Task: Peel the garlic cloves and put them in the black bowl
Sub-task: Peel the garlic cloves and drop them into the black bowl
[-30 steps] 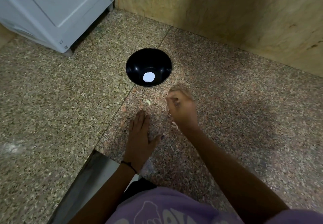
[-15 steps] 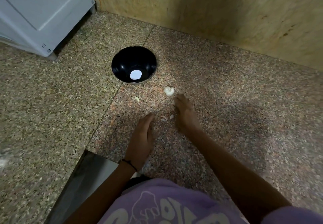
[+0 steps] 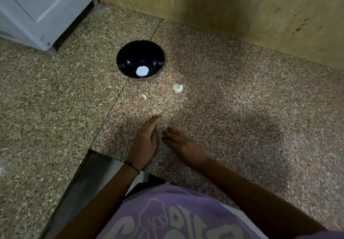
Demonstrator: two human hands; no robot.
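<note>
A black bowl (image 3: pixel 140 60) stands on the speckled stone counter (image 3: pixel 232 108), with a round white reflection at its bottom. A white clump of garlic (image 3: pixel 177 87) lies just right of and nearer than the bowl. A small pale garlic scrap (image 3: pixel 143 96) lies in front of the bowl. My left hand (image 3: pixel 144 141) rests on its edge on the counter, fingers straight, pointing toward the bowl. My right hand (image 3: pixel 183 144) lies flat beside it, palm down. Neither hand holds anything. Whatever lies between the hands is hidden.
A white appliance (image 3: pixel 42 9) stands at the back left. A wooden wall panel (image 3: pixel 232 7) runs along the back. The counter's near edge (image 3: pixel 119 159) drops off just below my left wrist.
The right hand let go of the garlic clump, which now lies near the bowl, and drew back toward me. Both hands came close together near the counter's front edge.
</note>
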